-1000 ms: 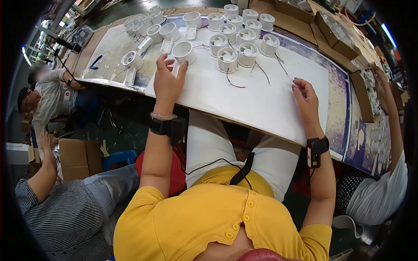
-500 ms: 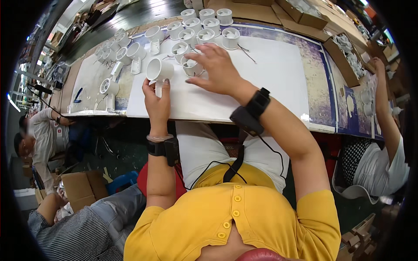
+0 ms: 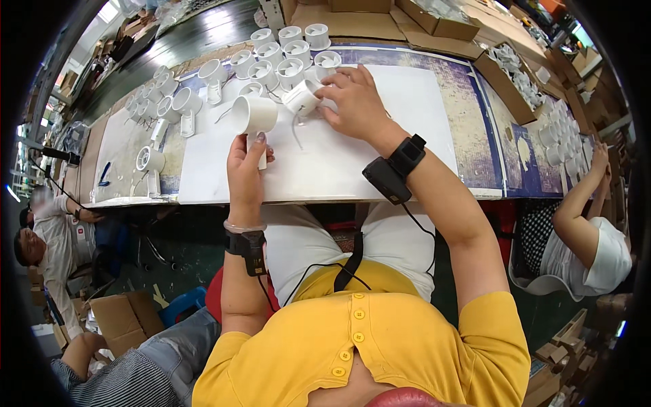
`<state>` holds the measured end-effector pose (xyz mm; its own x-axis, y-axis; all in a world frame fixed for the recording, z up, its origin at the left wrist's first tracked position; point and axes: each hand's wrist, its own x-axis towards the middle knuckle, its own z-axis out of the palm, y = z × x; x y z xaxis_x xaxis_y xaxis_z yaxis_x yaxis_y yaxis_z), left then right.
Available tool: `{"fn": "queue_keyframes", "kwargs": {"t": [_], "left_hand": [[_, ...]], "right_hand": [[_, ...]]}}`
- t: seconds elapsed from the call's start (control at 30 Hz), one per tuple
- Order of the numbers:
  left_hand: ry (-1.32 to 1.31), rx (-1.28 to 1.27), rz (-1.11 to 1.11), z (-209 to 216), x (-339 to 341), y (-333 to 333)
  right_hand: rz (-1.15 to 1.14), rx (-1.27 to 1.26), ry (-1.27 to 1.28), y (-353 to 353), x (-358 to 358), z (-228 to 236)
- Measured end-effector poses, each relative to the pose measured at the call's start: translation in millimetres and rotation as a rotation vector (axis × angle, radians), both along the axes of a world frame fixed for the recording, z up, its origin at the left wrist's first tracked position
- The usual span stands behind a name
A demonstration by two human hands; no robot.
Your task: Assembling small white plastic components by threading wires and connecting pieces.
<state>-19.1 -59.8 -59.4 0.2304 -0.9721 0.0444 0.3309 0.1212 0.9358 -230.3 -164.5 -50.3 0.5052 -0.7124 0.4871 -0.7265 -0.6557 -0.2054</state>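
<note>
In my left hand [image 3: 245,171] is a white handheld-fan housing [image 3: 253,114], a round cup shape on a short stem; my fingers and thumb close round the stem. Its hollow opening faces left, and the inside looks bare. My right hand [image 3: 356,107] grips a white cylindrical fan unit [image 3: 298,100] with thin wires hanging from it. The unit is tilted, just right of the housing and apart from it. Behind it several similar white fan units [image 3: 290,70] with blades stand upright in rows on the white sheet [image 3: 380,156].
More white housings with stems [image 3: 186,102] stand at the left of the table, near a blue-handled tool [image 3: 104,174]. A cardboard box of white parts [image 3: 512,85] sits at the right. People work on both sides; stacked white cups [image 3: 559,132] are by the right one.
My right hand has closed on a fan unit, lifted it and tipped it toward the housing. My left hand keeps holding the housing. The whole view has shifted slightly.
</note>
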Motion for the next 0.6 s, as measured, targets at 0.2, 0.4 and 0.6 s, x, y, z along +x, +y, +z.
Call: {"fn": "queue_keyframes", "kwargs": {"t": [0.2,0.4,0.6], "left_hand": [[-0.007,0.022,0.007,-6.1,-19.4,-15.8],[-0.084,0.001,0.054,-8.2,-25.1,-14.6],[0.036,-0.027,0.002,-9.7,-19.3,-10.7]], "right_hand": [[0.052,0.007,-0.010,5.1,-5.1,-0.4],[0.080,0.106,-0.048,4.0,2.6,0.7],[0.186,-0.028,-0.039,14.8,0.6,1.2]]}}
